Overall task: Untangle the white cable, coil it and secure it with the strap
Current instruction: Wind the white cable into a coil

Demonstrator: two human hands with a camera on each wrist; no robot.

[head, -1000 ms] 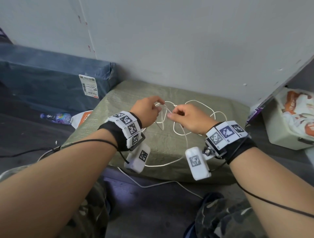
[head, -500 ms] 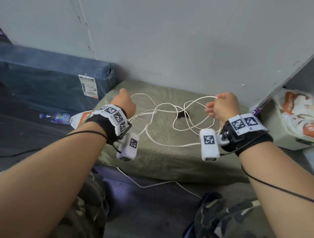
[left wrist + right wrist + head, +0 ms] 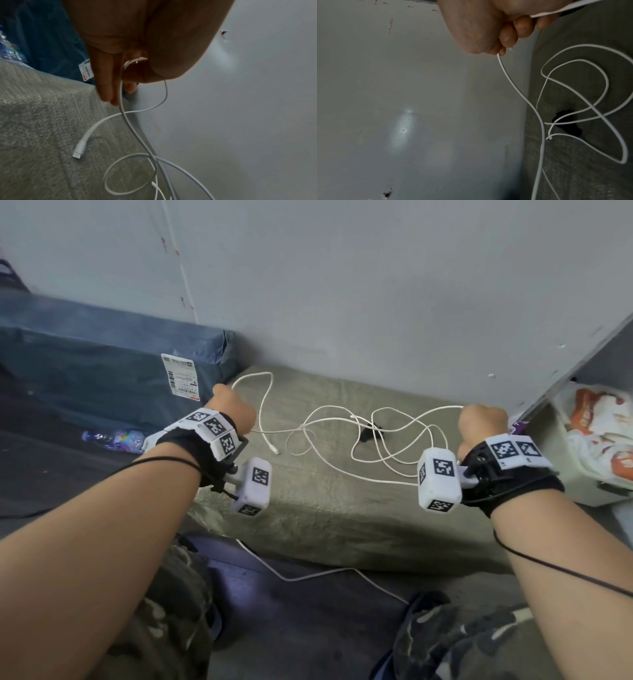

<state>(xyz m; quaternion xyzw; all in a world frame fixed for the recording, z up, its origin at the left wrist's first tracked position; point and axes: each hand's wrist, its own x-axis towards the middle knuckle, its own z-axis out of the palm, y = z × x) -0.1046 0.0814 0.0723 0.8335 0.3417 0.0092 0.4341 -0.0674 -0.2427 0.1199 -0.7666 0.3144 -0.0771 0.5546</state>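
Head view: even, diffuse, moderately bright light; soft shadows; wide-angle bending at the edges. Both wrist views: dimmer, grainy, strongly curved; a pale glare patch on the grey wall [image 3: 402, 128]; close-range skin and cable [image 3: 137, 135] soft with blur.

— What are the things carried by?
— A green woven bundle [image 3: 308, 508], set against the wall.
— What is lying on it?
— A white cable [image 3: 394, 474], spread in loose crossing loops, one plug [image 3: 275, 451] resting near the left side. A small black strap [image 3: 368, 433] is seen under the loops, mid-surface.
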